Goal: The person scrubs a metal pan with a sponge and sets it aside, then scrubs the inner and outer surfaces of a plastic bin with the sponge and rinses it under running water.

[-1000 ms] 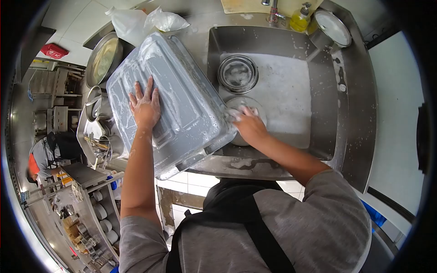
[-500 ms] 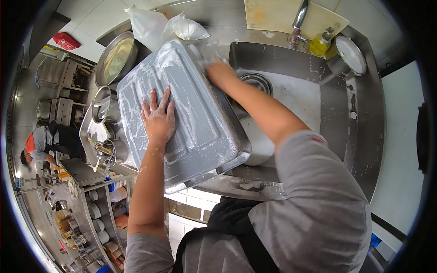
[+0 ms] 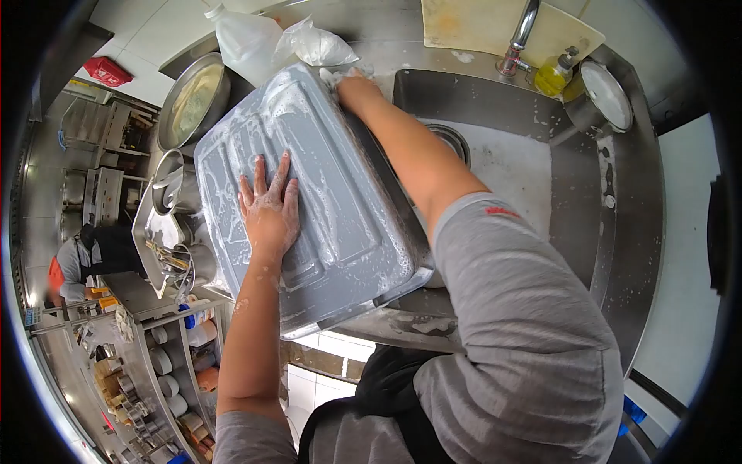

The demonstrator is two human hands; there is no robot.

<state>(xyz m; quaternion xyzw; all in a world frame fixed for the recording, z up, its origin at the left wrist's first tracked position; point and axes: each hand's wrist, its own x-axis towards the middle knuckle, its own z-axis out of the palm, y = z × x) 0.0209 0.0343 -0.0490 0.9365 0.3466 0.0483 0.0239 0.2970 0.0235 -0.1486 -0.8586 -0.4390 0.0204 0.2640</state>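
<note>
A large grey plastic tub (image 3: 332, 201), streaked with soap suds, lies bottom up and slanted over the left edge of the sink. My left hand (image 3: 269, 213) rests flat on its base with the fingers spread. At the tub's far right corner, my right hand (image 3: 357, 91) is closed round a whitish, sudsy scrubber (image 3: 331, 77), which is partly hidden by the fingers. Behind my right forearm, round metal bowls (image 3: 452, 143) sit in the steel sink (image 3: 576, 193) and show only in part.
Beyond the tub are a plastic jug (image 3: 246, 42) and a white bag (image 3: 321, 45). A large pan (image 3: 193, 100), pots and utensils crowd the left. The faucet (image 3: 522, 39), soap bottle (image 3: 553, 75) and pot (image 3: 603, 97) line the back right. A person (image 3: 85, 259) stands far left.
My right hand has gone from the tub's near right corner along its side to the far corner. My left hand stays on the base. The view has shifted, so the sink appears further right.
</note>
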